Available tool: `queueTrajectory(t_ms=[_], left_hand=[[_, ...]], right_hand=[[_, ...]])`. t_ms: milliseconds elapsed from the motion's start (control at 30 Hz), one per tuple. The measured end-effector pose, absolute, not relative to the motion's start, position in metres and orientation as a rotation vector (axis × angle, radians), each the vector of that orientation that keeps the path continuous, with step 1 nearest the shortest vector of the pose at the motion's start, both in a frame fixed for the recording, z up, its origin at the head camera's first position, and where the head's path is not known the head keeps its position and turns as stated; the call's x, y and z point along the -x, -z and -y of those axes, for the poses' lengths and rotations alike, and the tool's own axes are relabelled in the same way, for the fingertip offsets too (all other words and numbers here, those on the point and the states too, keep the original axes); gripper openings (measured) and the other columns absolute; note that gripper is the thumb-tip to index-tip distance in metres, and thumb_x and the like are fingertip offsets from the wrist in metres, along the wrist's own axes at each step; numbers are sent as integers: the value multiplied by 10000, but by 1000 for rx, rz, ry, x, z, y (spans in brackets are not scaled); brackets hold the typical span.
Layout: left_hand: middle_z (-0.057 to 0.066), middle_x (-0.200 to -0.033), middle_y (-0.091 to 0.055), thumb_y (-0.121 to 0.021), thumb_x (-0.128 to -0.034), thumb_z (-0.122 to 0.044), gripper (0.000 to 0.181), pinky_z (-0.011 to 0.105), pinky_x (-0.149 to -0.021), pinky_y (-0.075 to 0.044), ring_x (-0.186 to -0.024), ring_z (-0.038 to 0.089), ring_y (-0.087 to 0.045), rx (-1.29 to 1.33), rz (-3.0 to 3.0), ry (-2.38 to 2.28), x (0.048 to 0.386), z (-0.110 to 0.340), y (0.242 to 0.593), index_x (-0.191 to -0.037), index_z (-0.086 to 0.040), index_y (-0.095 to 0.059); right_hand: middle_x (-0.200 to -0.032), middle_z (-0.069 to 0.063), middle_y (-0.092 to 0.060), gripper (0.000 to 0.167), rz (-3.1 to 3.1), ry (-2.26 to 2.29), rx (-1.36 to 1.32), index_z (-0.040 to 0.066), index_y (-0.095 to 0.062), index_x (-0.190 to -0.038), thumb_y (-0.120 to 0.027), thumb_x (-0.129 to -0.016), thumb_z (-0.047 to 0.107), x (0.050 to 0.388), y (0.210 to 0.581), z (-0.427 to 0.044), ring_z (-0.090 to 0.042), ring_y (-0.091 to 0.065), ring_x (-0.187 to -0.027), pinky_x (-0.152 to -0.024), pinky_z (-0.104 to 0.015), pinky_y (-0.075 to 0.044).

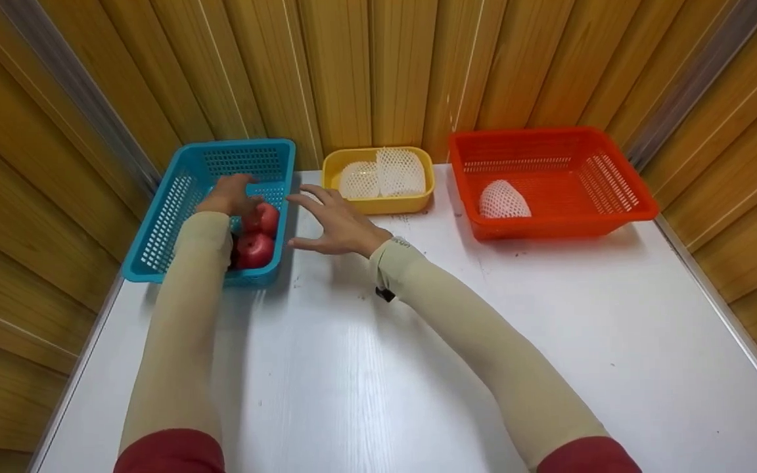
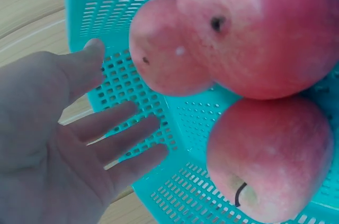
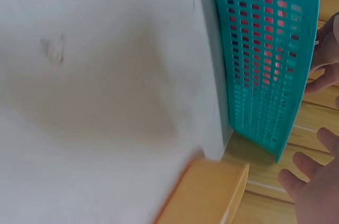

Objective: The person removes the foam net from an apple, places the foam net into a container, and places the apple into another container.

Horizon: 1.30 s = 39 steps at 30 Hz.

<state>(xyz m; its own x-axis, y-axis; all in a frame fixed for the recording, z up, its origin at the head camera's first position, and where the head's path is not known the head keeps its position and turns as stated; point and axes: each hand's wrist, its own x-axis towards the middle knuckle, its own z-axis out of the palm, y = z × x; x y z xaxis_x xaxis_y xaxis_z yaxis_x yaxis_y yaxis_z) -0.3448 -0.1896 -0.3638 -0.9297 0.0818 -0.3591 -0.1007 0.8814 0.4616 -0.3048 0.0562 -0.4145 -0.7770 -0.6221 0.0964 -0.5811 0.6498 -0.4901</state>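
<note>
In the head view my left hand [image 1: 225,194] reaches into the blue basket [image 1: 138,253], above red apples [image 1: 255,251]. Its fingers are extended in the left wrist view, beside three apples [image 2: 270,158] and holding none of them. My right hand [image 1: 340,225] hovers over the table just right of the basket, fingers spread and nothing in its grasp. Part of the left hand and forearm hides some of the basket's contents in the head view.
A small yellow basket [image 1: 391,206] with white foam nets [image 1: 402,172] stands at the back middle. The red basket [image 1: 556,228] to its right has a white foam net [image 1: 503,200] in its near left corner. Wooden panels [image 1: 398,72] enclose the white table [image 1: 326,368].
</note>
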Motion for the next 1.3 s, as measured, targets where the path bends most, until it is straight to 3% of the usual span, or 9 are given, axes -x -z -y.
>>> queueTrajectory(t_ms=[200,567,867,1300], left_hand=[[274,-1629,-246,-559,-1065,-306,629,717,-1091,-345,-1486,506,-216,-47,-2772,-752,341,180,356,-1610,-120,-307],[178,-1654,-298,-519,-1076,-385,634,655,-1173,-269,-1532,410,-222,-186,-2905,-843,340,163,355,-1618,-144,-295],[84,-1669,-302,-575,-1053,-393,644,562,-1217,-255,-1548,313,-229,-224,-2948,-870,343,135,351,-1613,-196,-325],[55,-1663,-319,-681,-985,-421,739,535,-1205,-295,-1532,305,-266,-328,-2957,-835,343,83,356,-1605,-202,-343]], right_hand=[[-1679,-4,-216,825,-2891,730,1029,388,-312,-1593,-624,-894,695,313,404,-78,-259,-272,-1481,-1188,-488,-333],[-1643,-12,-276,769,-3054,698,1045,392,-359,-1562,-679,-897,607,331,390,-115,-280,-342,-1432,-1132,-454,-408],[-1660,-22,-239,778,-3100,661,993,391,-348,-1565,-676,-895,613,348,367,-152,-311,-309,-1467,-1118,-560,-411],[-1660,-48,-219,844,-3160,593,813,425,-307,-1575,-698,-860,648,374,342,-205,-364,-280,-1469,-1125,-615,-380]])
